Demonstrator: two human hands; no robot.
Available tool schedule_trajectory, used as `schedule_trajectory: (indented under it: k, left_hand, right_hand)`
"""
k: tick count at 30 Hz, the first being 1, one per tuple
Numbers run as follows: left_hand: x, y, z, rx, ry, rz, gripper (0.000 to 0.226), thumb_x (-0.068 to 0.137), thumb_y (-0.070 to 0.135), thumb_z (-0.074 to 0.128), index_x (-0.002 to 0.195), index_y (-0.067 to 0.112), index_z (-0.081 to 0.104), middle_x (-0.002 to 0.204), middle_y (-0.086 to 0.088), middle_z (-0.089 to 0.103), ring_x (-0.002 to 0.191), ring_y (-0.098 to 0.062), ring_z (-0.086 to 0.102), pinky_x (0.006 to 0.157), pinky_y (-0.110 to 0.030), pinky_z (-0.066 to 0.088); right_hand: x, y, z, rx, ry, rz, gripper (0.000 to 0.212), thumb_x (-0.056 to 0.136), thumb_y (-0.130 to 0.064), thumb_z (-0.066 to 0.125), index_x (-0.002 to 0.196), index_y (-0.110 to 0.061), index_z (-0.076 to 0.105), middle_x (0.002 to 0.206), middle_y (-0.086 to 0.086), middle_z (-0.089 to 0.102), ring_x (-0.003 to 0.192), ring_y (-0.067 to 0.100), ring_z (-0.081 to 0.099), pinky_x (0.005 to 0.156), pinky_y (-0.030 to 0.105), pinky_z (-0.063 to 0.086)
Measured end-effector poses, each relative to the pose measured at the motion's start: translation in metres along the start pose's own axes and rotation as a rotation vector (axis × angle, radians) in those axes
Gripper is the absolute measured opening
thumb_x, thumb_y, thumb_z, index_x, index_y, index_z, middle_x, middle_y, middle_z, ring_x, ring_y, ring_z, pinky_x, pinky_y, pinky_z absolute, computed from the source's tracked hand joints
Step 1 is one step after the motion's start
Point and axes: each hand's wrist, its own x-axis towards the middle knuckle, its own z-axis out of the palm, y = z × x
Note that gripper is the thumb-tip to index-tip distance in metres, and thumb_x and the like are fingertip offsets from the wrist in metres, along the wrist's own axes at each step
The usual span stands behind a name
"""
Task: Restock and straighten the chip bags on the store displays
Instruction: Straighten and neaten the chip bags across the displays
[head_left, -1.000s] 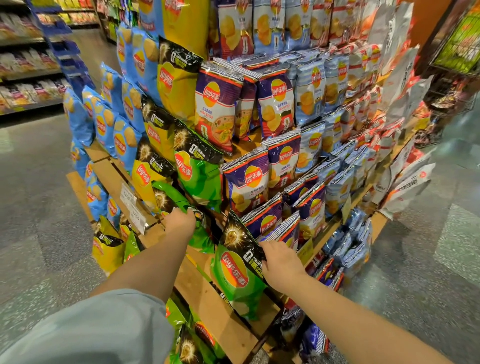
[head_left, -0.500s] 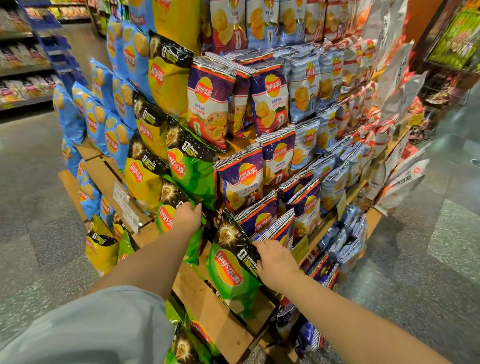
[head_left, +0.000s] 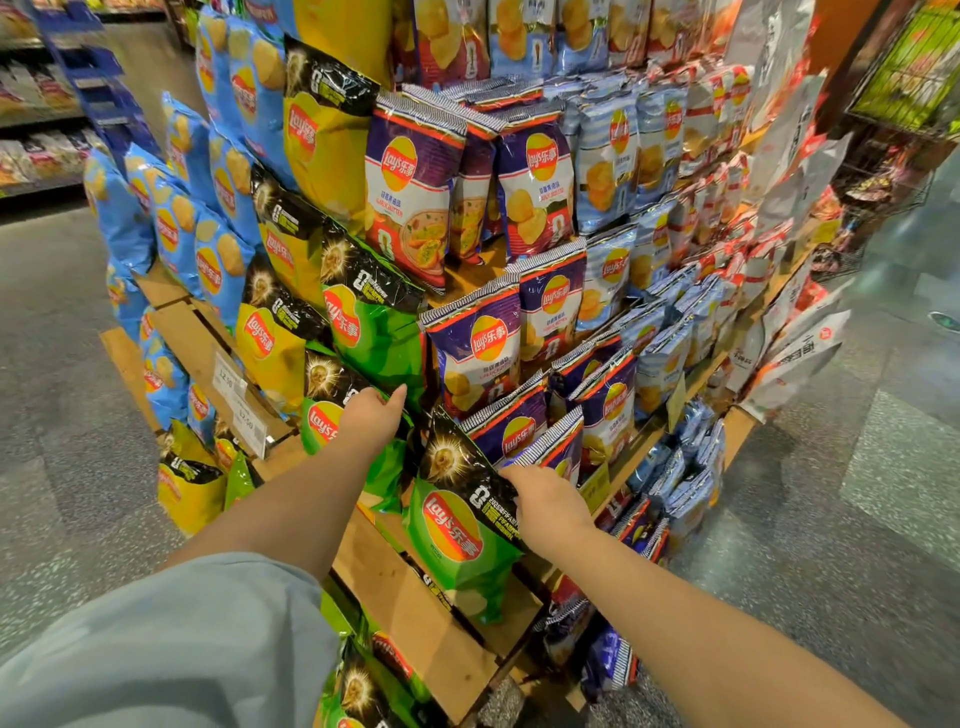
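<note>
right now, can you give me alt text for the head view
Two bare hands reach into a tiered wooden chip display: the left hand rests on a green foil chip bag, the right hand grips the dark top of another green chip bag. Purple, yellow and blue bags fill the tiers above.

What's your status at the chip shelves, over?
Left hand on a green foil chip bag. Right hand grips the lower green foil bag by its top. Nothing blocking.

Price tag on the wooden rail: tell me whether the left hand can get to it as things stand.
Probably yes. The price tag sits exposed on the rail's front, with no bag over it. The left hand rests on a green bag just to the tag's right, so a short move should reach it.
</note>
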Motion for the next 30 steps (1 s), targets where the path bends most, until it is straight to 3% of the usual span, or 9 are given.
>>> schedule_trajectory:
  k: [2, 6, 9, 11, 14, 17, 21, 24, 30]
  left_hand:
    - [-0.005, 0.001, -0.002, 0.063, 0.013, 0.024, 0.050, 0.096, 0.052, 0.041, 0.072, 0.008, 0.046, 0.072, -0.009, 0.051, 0.072, -0.028, 0.053, 0.067, -0.037, 0.045]
    - [-0.010, -0.007, -0.001, 0.185, 0.004, 0.031, 0.066, 0.096, 0.057, 0.030, 0.103, -0.003, 0.058, 0.101, -0.020, 0.059, 0.091, -0.034, 0.059, 0.075, -0.040, 0.048]
    - [-0.013, -0.011, 0.000, 0.151, 0.072, 0.022, 0.068, 0.094, 0.059, 0.033, 0.102, -0.004, 0.058, 0.103, -0.022, 0.060, 0.090, -0.035, 0.059, 0.075, -0.043, 0.051]
    - [-0.019, -0.009, -0.001, 0.096, 0.149, 0.005, 0.064, 0.093, 0.059, 0.037, 0.108, -0.001, 0.053, 0.111, -0.022, 0.056, 0.099, -0.035, 0.055, 0.084, -0.046, 0.050]
    - [-0.028, -0.006, -0.001, 0.064, 0.197, -0.024, 0.066, 0.096, 0.053, 0.037, 0.137, 0.001, 0.036, 0.137, -0.019, 0.039, 0.127, -0.034, 0.039, 0.102, -0.046, 0.035]
    - [-0.030, -0.005, -0.001, -0.027, 0.232, -0.035, 0.067, 0.098, 0.047, 0.035, 0.148, 0.005, 0.020, 0.153, -0.015, 0.021, 0.141, -0.030, 0.021, 0.111, -0.046, 0.025]
    - [-0.021, -0.003, 0.001, 0.101, 0.096, -0.036, 0.068, 0.099, 0.052, 0.025, 0.153, 0.017, 0.003, 0.160, 0.000, -0.007, 0.147, -0.025, -0.007, 0.115, -0.057, 0.006]
    - [-0.012, -0.005, 0.000, 0.248, 0.009, 0.032, 0.067, 0.098, 0.055, 0.021, 0.153, 0.022, 0.002, 0.160, 0.006, -0.007, 0.147, -0.023, -0.011, 0.114, -0.058, 0.000]
    - [-0.002, -0.010, -0.010, 0.218, -0.148, 0.077, 0.072, 0.097, 0.053, 0.034, 0.153, 0.025, -0.002, 0.160, 0.003, -0.006, 0.145, -0.030, -0.017, 0.117, -0.055, 0.000]
  right_hand:
    - [-0.001, 0.002, 0.001, -0.026, 0.010, -0.018, 0.046, 0.094, -0.012, 0.048, 0.139, -0.022, 0.040, 0.129, 0.004, 0.051, 0.121, 0.024, 0.044, 0.097, 0.037, 0.044]
    - [-0.002, 0.002, 0.002, -0.052, 0.040, -0.026, 0.043, 0.096, -0.020, 0.047, 0.138, -0.018, 0.039, 0.131, 0.004, 0.047, 0.120, 0.023, 0.042, 0.098, 0.033, 0.040]
    - [-0.004, 0.000, 0.003, -0.053, 0.057, -0.039, 0.044, 0.096, -0.022, 0.047, 0.140, -0.018, 0.037, 0.132, 0.003, 0.046, 0.121, 0.022, 0.040, 0.099, 0.032, 0.039]
    - [-0.005, -0.001, 0.004, -0.047, 0.070, -0.052, 0.047, 0.096, -0.023, 0.047, 0.142, -0.019, 0.035, 0.134, 0.002, 0.044, 0.124, 0.020, 0.038, 0.101, 0.031, 0.036]
    - [-0.006, -0.002, 0.003, -0.052, 0.084, -0.065, 0.050, 0.096, -0.024, 0.046, 0.143, -0.019, 0.032, 0.136, 0.001, 0.040, 0.126, 0.019, 0.034, 0.105, 0.030, 0.032]
    - [-0.007, -0.003, 0.003, -0.057, 0.098, -0.071, 0.050, 0.096, -0.025, 0.046, 0.144, -0.019, 0.032, 0.139, 0.001, 0.037, 0.128, 0.019, 0.031, 0.107, 0.030, 0.029]
    - [-0.007, 0.000, 0.005, -0.057, 0.109, -0.077, 0.051, 0.096, -0.025, 0.047, 0.144, -0.018, 0.031, 0.144, 0.003, 0.032, 0.134, 0.020, 0.025, 0.112, 0.032, 0.021]
    - [-0.007, 0.003, 0.006, -0.064, 0.111, -0.077, 0.052, 0.096, -0.025, 0.046, 0.145, -0.019, 0.030, 0.147, 0.003, 0.027, 0.138, 0.021, 0.020, 0.114, 0.034, 0.017]
    - [-0.006, -0.001, 0.004, -0.072, 0.063, -0.099, 0.056, 0.098, -0.028, 0.041, 0.149, -0.021, 0.019, 0.156, -0.001, 0.013, 0.145, 0.018, 0.004, 0.116, 0.036, 0.007]
